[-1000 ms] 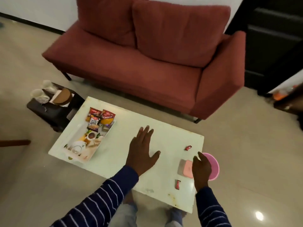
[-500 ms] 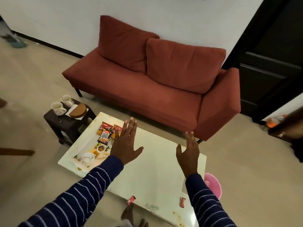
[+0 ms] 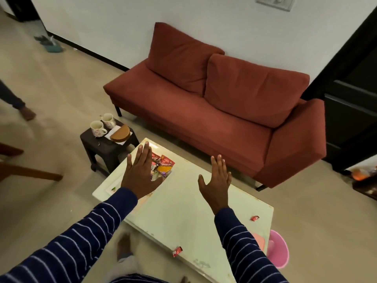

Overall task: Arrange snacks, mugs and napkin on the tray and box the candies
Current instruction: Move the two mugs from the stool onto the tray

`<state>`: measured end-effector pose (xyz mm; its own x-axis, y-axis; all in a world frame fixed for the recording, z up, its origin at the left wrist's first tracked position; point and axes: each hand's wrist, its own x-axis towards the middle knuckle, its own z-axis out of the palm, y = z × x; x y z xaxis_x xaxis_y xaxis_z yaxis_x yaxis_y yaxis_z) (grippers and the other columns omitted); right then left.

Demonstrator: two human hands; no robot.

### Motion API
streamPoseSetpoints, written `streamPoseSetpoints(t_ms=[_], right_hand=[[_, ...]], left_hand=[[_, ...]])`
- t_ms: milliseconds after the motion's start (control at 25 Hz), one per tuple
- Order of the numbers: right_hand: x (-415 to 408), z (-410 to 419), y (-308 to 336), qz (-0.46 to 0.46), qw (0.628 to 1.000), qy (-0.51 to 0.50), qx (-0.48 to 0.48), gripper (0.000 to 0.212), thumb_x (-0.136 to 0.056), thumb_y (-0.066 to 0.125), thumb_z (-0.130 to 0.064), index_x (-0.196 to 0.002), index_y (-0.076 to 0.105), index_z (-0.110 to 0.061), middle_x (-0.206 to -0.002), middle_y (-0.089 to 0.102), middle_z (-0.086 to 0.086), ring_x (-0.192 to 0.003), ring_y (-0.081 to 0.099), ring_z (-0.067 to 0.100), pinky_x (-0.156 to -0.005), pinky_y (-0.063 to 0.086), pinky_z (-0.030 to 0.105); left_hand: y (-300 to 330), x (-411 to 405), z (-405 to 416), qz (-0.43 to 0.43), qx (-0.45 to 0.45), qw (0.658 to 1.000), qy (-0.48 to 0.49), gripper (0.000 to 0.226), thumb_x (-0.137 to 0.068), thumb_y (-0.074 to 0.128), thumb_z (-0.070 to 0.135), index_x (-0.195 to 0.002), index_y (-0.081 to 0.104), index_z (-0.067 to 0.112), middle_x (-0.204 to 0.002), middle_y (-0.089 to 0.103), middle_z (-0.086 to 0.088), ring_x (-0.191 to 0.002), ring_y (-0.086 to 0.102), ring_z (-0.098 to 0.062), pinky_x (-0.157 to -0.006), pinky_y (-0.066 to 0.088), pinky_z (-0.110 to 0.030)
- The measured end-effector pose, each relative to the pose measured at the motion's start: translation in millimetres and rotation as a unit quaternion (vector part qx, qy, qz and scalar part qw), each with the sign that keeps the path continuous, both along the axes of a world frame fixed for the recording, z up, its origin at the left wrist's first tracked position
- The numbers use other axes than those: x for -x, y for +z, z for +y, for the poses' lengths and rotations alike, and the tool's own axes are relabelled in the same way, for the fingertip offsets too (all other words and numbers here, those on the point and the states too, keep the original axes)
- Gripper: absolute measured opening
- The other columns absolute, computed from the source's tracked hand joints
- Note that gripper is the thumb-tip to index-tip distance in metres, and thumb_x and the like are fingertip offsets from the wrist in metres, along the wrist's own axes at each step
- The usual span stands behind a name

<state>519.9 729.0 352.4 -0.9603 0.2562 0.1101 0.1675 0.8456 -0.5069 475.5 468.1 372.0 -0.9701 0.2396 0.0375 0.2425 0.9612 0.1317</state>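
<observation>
Beside the sofa [image 3: 214, 111]: stool [image 3: 106, 146], two mugs [image 3: 98, 128]. Left hand [image 3: 138, 174] hides the tray; right hand [image 3: 217, 182] likewise spread. Both hands have risen higher above the surface [image 3: 183, 211] than before.

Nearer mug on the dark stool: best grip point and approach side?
Grip the nearer mug by its handle, which sticks out to the right toward the table. It stands upright, and the second mug crowds it behind, so come from the front right with the left hand.
</observation>
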Motion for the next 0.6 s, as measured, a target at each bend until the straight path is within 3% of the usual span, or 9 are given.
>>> streamPoseSetpoints(t_ms=[240,360,600], right_hand=[[75.8,-111.6,-24.9,-0.024,1.0,0.002,0.009,0.075,-0.091,0.061,-0.037,-0.155,0.023,-0.022,-0.166,0.009,-0.002,-0.153,0.004,0.017,-0.121,0.012,0.055],[106.6,-178.7,-31.2,-0.057,0.998,0.027,0.027,0.077,-0.09,0.063,-0.035,-0.154,0.022,-0.024,-0.167,0.007,-0.001,-0.153,0.003,0.018,-0.121,0.01,0.056],[156.1,-254.4,-23.2,-0.065,0.996,0.056,0.035,0.076,-0.089,0.063,-0.039,-0.153,0.025,-0.023,-0.166,0.011,0.003,-0.153,0.008,0.023,-0.12,0.012,0.057]], left_hand=[[-32.0,64.7,-128.2,-0.042,0.006,0.999,0.0,0.11,-0.08,0.051,0.07,-0.157,0.004,0.007,-0.166,-0.004,-0.008,-0.151,-0.007,-0.024,-0.117,0.005,-0.054],[-34.6,97.6,-193.0,-0.079,0.009,0.997,0.001,0.108,-0.083,0.055,0.065,-0.157,0.001,0.008,-0.165,-0.006,-0.008,-0.15,-0.009,-0.025,-0.118,0.008,-0.055],[-22.0,157.4,-251.7,-0.07,0.002,0.998,-0.007,0.103,-0.084,0.055,0.059,-0.157,0.002,0.009,-0.166,-0.003,-0.008,-0.152,-0.006,-0.026,-0.116,-0.003,-0.05]])
